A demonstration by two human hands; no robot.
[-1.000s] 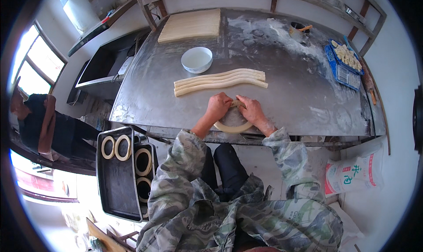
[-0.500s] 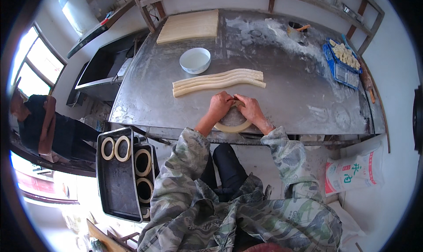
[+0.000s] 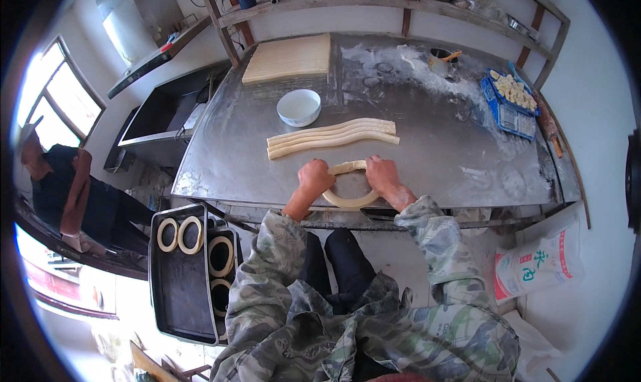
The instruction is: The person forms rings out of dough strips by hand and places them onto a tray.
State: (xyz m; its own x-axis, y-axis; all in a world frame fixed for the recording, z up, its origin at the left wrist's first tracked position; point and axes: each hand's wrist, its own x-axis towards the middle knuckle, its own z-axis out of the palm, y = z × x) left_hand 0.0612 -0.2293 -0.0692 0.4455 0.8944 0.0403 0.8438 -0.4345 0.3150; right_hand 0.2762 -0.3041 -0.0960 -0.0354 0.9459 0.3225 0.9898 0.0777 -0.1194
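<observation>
Now grasping the dough ring (image 3: 350, 202) at its upper left with the left hand (image 3: 315, 177) and upper right with the right hand (image 3: 384, 176), no longer holding both together over the top. Keeping it on the desk (image 3: 461, 165), nearer the front edge than the dough strips (image 3: 334, 139). Probably done with pressing the joint, judging by the uncovered top.

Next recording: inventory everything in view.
Dough ring: one, cream, near edge
Dough strips: several, cream, beyond ring
Ridged dough: one, cream, far left
Bowl: one, white, beyond strips
Table: one, grey, centre
Pot: one, metallic, far right
Dough pieces: many, cream, right
Rolling pin: one, brown, right
Trays: two visible, black, lower left
Tray rings: four visible, cream, inside
Sack: one, white, lower right
Bystander: one, dark clothes, left
Left fingers: several, bare, on ring
Right fingers: several, bare, on ring
</observation>
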